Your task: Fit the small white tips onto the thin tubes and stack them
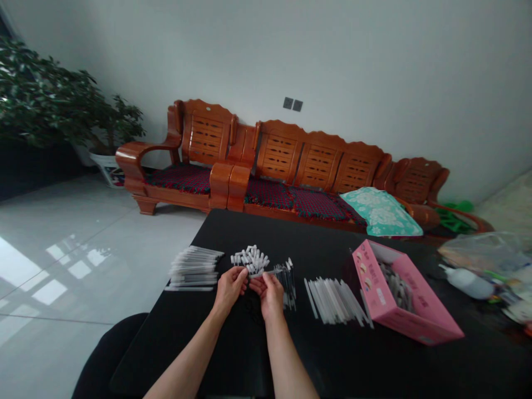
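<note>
Left hand and right hand are both pinching a slim whitish tube, which is stretching roughly left-right between their fingertips over the black table; the pile of white cap-like pieces is lying just beyond, about equally near each. Fingers are covering parts of the tube (ends too blurry to call), and the right hand is partly hiding the thin dark rods.

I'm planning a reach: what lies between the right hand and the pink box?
The head view shows thin dark rods close beside the right hand, then a row of pale tubes nearer the pink box.
</note>
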Available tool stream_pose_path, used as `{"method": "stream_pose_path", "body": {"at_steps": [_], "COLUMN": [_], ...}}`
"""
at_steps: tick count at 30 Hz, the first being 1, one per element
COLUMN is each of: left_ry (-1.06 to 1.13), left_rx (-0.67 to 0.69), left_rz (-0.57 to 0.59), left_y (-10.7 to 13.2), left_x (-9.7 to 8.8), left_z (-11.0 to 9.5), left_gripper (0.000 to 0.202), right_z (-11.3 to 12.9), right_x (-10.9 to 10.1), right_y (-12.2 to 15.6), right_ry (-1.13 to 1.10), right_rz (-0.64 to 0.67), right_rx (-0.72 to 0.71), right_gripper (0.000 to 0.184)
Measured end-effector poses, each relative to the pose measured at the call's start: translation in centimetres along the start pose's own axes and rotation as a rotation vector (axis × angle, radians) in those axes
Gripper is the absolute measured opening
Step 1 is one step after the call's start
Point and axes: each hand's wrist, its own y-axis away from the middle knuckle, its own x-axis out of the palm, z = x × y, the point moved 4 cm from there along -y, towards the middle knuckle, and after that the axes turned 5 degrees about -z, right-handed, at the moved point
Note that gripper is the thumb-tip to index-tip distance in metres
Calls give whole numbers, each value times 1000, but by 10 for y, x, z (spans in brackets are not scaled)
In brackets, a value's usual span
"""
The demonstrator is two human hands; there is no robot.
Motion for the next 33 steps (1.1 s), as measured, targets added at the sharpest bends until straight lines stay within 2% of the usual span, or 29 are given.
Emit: {"method": "stream_pose_path", "body": {"at_steps": [3, 6, 9, 12, 16, 21, 23, 27, 29, 33], "left_ry": [20, 52, 57, 27, 8, 35, 20, -100, -197, -424], "left_rx": [-12, 31, 85, 69, 19, 62, 82, 109, 162, 386], "left_rz": [28, 40, 14, -24, 26, 55, 25, -114, -133, -77], "left_y": [0, 0, -2, -2, 0, 1, 1, -3, -7, -18], "left_x": [1, 1, -1, -3, 0, 1, -2, -11, -11, 0], "left_z": [1, -3, -7, -6, -1, -3, -3, 1, 2, -7], "left_gripper": [38, 36, 40, 42, 42, 38, 38, 31, 24, 19], "right_z": [1, 2, 2, 1, 1, 0, 1, 4, 6, 7], "right_x": [1, 2, 3, 3, 2, 1, 1, 1, 0, -1], "right_y": [1, 2, 3, 2, 1, 1, 2, 2, 2, 1], "right_ry": [6, 1, -7, -8, 0, 0, -7, -44, -53, -61], "right_rz": [0, 4, 16, 8, 1, 11, 11, 18, 16, 0], "right_rx": [-6, -5, -11, -6, -6, -10, -15, 10, 35, 56], "right_gripper": [28, 28, 27, 28, 28, 27, 26, 21, 19, 16]}}
